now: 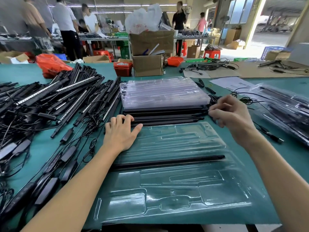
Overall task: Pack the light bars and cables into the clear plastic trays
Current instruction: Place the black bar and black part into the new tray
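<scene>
Two bare hands work over a green table mat (41,148) in a busy workshop. An open clear plastic tray (175,181) lies flat in front of the person, and one black light bar (167,160) already sits lengthwise in a long channel across its middle; the moulded pockets nearer the person hold nothing visible.

Just beyond the tray, a row of loose black light bars (167,115) lies side by side on the mat. The left hand (119,131) rests on the left ends of these bars, fingers curled over them and thumb stretched out along the tray's far edge. The right hand (231,114) hovers at the bars' right ends with fingertips drawn together near a thin black cable (242,93) — whether it actually pinches anything cannot be made out.

Behind the bars sits a stack of empty clear trays (163,91). To the left, a big tangled heap of light bars with cables and inline controllers (55,104) covers the mat. On the right edge, packed trays (284,108) lie stacked, dark parts showing through the plastic.

Farther back stand cardboard boxes (148,64), a small red basket (122,68) and an orange plastic bag (51,64). Several people stand at benches in the background.
</scene>
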`<action>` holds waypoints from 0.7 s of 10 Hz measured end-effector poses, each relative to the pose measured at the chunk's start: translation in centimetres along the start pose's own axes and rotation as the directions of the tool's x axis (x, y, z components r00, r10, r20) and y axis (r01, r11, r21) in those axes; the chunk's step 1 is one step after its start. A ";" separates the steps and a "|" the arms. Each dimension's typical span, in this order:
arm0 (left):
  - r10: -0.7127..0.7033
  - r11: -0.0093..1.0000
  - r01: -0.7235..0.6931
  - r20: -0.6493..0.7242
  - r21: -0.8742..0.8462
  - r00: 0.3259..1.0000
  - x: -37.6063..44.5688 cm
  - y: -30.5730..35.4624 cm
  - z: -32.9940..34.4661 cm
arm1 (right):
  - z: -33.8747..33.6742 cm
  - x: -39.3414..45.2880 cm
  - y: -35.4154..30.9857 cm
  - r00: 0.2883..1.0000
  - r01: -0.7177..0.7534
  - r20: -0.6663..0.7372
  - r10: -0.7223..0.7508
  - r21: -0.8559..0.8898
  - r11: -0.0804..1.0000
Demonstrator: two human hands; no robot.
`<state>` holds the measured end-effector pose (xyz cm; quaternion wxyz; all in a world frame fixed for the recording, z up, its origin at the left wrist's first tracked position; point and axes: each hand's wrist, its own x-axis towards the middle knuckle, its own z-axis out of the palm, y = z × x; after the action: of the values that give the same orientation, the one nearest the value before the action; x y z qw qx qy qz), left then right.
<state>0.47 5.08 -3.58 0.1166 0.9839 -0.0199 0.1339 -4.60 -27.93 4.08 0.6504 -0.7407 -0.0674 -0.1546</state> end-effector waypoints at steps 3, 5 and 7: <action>0.008 1.000 -0.008 0.003 0.027 1.000 0.0 -0.1 0.1 | 1.4 -3.3 -2.0 0.472 0.064 0.771 0.428 -0.514 0.856; 0.005 1.000 -0.005 0.006 0.027 1.000 0.1 -0.1 0.1 | 2.7 -3.3 -3.3 0.428 0.214 0.628 0.650 -0.769 0.603; 0.004 1.000 -0.005 0.012 0.026 1.000 0.1 -0.1 0.1 | 4.2 -3.1 -2.9 0.374 0.253 0.616 0.693 -0.787 0.563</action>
<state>0.58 5.15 -3.67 0.1033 0.9861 -0.0210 0.1286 -7.80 -23.11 5.35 0.1186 -0.9000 -0.2125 0.3616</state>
